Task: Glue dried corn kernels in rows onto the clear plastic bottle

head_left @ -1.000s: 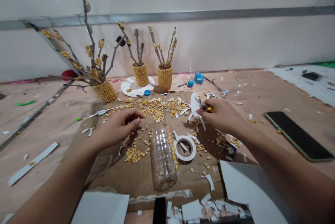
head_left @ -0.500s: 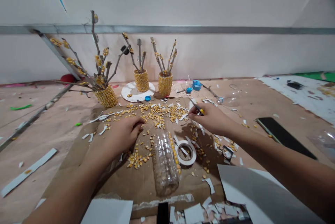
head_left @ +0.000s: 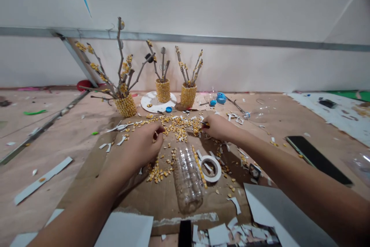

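Observation:
My left hand (head_left: 144,143) is over the cardboard (head_left: 83,170), left of the scattered corn kernels (head_left: 180,133). Its thumb and fingers curl together; whatever they pinch, if anything, is too small to make out. At the right edge of the kernels, my right hand (head_left: 217,126) is closed round a slim dark tool (head_left: 205,124), mostly hidden by the fingers. Between my forearms a clear plastic bottle (head_left: 187,185) lies on its side, a row of kernels stuck along its right side. Touching distance from it is a white tape roll (head_left: 217,175).
Three kernel-covered pots with twigs stand at the back: a left one (head_left: 125,107), a middle one (head_left: 163,91) on a white disc (head_left: 146,104), and a right one (head_left: 188,96). A phone (head_left: 318,160) lies right. Paper scraps (head_left: 219,235) and white sheets (head_left: 127,229) lie in front.
My right hand has moved left and down towards the kernels, its tool now pointing less upward. My left hand stays near the kernels' left side. The view has shifted slightly.

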Demonstrator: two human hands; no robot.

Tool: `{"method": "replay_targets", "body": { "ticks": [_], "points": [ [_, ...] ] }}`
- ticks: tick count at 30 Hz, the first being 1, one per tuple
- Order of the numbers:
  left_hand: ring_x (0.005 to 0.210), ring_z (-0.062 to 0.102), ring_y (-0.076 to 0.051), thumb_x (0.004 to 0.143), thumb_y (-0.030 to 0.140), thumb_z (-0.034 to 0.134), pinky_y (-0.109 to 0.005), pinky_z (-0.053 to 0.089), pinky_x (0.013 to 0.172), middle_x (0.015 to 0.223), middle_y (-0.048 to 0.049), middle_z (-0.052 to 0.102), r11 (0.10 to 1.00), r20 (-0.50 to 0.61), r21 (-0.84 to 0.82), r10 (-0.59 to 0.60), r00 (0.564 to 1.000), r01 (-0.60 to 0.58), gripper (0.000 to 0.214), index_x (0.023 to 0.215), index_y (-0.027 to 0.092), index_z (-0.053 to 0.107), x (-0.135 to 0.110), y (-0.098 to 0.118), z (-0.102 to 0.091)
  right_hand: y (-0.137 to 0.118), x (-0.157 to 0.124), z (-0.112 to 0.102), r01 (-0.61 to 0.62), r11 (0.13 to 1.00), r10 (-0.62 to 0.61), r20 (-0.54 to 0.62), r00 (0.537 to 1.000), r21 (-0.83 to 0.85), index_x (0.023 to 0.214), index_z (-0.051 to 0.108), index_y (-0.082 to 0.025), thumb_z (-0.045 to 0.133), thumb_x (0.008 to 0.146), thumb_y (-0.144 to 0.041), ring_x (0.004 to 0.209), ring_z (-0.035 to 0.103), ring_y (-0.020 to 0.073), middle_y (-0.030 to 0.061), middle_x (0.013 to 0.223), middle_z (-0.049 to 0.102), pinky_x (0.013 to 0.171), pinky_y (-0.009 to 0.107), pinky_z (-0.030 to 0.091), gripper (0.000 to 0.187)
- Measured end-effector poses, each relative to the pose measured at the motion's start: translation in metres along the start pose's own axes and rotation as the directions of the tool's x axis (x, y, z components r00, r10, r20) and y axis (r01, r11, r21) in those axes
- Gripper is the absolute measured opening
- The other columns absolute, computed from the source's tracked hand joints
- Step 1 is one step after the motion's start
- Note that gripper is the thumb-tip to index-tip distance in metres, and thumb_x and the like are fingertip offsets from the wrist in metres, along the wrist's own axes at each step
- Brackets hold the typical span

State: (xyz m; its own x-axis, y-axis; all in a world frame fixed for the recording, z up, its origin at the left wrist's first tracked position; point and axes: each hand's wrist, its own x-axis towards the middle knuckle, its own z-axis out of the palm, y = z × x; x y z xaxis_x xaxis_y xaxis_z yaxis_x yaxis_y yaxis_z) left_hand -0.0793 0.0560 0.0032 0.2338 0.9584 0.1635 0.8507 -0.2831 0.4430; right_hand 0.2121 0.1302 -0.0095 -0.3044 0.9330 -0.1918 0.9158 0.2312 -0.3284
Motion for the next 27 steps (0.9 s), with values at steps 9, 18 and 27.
{"method": "replay_targets", "body": {
  "ticks": [9,18,27],
  "points": [
    [0.074,0.067,-0.019,0.093,0.025,0.058,-0.031,0.049,0.070,0.082,-0.0028,0.076,0.963,-0.031,-0.268,0.029,0.999,-0.036,0.017,0.092,0.019,0.073,-0.007,0.018,0.007,-0.006,-0.001,-0.010,-0.001,0.995,-0.001,0.014,1.000,0.103,0.066,0.067,-0.019,0.073,0.072,-0.011,0.062,0.058,0.0169,0.0042,0.064,0.067,0.059,0.031,0.038,0.011],
    [0.074,0.070,-0.015,0.097,0.022,0.065,-0.027,0.052,0.069,0.083,-0.0013,0.078,0.879,-0.237,-0.392,0.189,0.953,-0.272,0.012,0.097,0.019,0.077,-0.028,0.060,0.014,-0.009,-0.085,-0.025,0.311,0.817,-0.226,-0.226,0.948,0.485,0.076,0.075,-0.017,0.069,0.077,-0.018,0.061,0.057,0.0124,-0.0002,0.067,0.067,0.059,0.026,0.044,0.005],
    [0.081,0.078,-0.014,0.098,0.023,0.078,-0.024,0.056,0.077,0.091,-0.0013,0.086,0.778,-0.244,-0.514,0.271,0.931,-0.361,0.005,0.098,0.022,0.083,-0.039,0.096,0.021,-0.026,-0.118,-0.010,0.745,0.549,-0.496,-0.571,0.655,0.378,0.085,0.075,-0.018,0.069,0.084,-0.007,0.063,0.059,0.0084,-0.0034,0.072,0.066,0.060,0.022,0.045,0.012]
  ]
}}
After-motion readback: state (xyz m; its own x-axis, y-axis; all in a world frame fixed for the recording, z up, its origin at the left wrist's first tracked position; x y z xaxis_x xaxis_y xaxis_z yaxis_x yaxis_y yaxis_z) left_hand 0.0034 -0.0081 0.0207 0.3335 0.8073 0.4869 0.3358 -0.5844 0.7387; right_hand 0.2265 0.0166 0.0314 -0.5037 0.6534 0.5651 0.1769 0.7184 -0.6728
